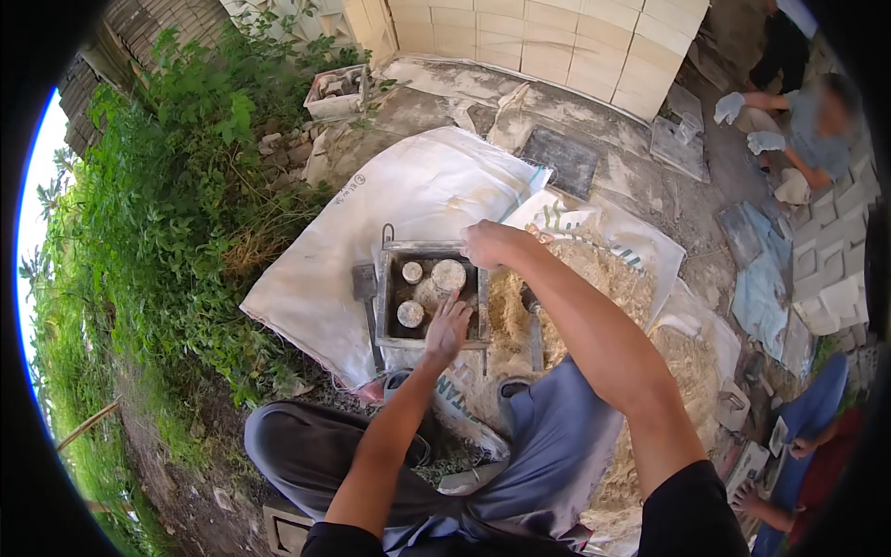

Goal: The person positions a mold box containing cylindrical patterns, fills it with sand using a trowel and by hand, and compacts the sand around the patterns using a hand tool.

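Note:
A dark rectangular mould box (382, 306) rests on a white sack in front of my knees. Inside it stand three pale round pieces: a large one (448, 276) at the upper right, a small one (412, 272) and a middle-sized one (410, 314) at the left. My left hand (447, 330) reaches over the near rim with its fingers stretched out, the tips at the large round piece. At the box's far right corner is my right hand (495, 245), its fingers curled closed. Whatever they hold is hidden.
Sandy powder (594, 278) lies heaped on the sacking right of the box. A flat-bladed tool (365, 283) lies along its left side. Green plants (186, 195) crowd the left. Two other people (807, 130) sit at the right, near stacked pale blocks (831, 255).

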The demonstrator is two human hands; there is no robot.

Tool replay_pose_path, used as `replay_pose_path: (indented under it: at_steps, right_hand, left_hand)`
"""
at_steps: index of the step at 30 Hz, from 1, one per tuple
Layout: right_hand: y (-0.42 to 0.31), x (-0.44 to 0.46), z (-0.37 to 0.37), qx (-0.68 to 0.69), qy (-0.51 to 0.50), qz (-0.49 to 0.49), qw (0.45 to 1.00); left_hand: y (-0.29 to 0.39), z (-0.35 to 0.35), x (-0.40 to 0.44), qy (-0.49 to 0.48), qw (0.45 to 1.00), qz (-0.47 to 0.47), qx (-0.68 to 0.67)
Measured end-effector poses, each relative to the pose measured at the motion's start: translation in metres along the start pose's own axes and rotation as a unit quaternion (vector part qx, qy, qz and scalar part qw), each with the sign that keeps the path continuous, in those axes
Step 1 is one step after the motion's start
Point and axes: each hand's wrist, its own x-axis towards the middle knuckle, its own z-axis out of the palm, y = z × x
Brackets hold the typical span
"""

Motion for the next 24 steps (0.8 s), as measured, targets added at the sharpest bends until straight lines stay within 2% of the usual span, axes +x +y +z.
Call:
replay_pose_path:
  at_steps: [1,2,3,8,9,11,12,15,18,21,22,24]
  right_hand:
    - [0.001,0.002,0.000,-0.048,-0.003,-0.030,0.998]
    - [0.003,0.004,0.002,-0.094,-0.007,-0.059,0.994]
    - [0.004,0.003,0.002,-0.092,-0.008,-0.054,0.994]
    - [0.005,-0.001,-0.002,-0.071,-0.007,-0.039,0.997]
    - [0.004,-0.001,0.000,-0.071,-0.009,-0.042,0.997]
    - [0.005,-0.002,0.002,0.030,0.016,0.041,0.999]
    - [0.007,-0.001,0.003,0.032,0.018,0.042,0.998]
    - [0.013,0.004,0.006,0.038,0.013,0.031,0.999]
    - [0.011,0.003,0.004,0.012,0.005,0.031,0.999]
    - [0.005,-0.002,0.001,0.007,-0.014,0.003,1.000]
    - [0.004,-0.001,0.000,0.006,-0.008,0.000,1.000]
    - [0.004,-0.002,-0.002,0.004,-0.003,-0.004,1.000]
  left_hand:
    - [0.002,-0.007,0.002,-0.025,1.000,-0.019,0.005]
    - [-0.006,0.003,-0.001,0.041,0.998,-0.037,0.003]
    - [-0.015,0.013,-0.004,0.032,0.994,-0.102,0.014]
    - [-0.026,0.007,-0.001,-0.061,0.986,-0.151,-0.030]
    - [-0.029,0.001,-0.001,-0.061,0.986,-0.154,-0.030]
    - [-0.037,-0.016,-0.002,-0.041,0.996,-0.029,0.075]
    - [-0.039,-0.022,-0.003,-0.093,0.988,-0.032,0.119]
    - [-0.047,-0.036,-0.006,-0.117,0.985,-0.014,0.129]
    - [-0.046,-0.038,-0.006,-0.153,0.984,-0.045,0.081]
    - [-0.036,-0.049,0.000,-0.186,0.973,-0.074,0.110]
    - [-0.035,-0.050,0.002,-0.188,0.973,-0.074,0.111]
    - [-0.033,-0.049,0.004,-0.144,0.982,-0.117,0.018]
